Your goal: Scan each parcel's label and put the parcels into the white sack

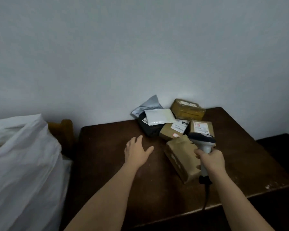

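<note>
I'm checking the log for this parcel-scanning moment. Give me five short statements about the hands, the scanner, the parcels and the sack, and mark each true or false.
1. The right hand grips the scanner. True.
2. The left hand holds a parcel. False: its fingers are spread and hold nothing, over the bare table.
3. The white sack stands to the left of the table. True.
4. The scanner's head is nearest the brown paper parcel. True.
5. The white padded envelope lies inside the sack. False: it lies on the pile of parcels by the wall.
</note>
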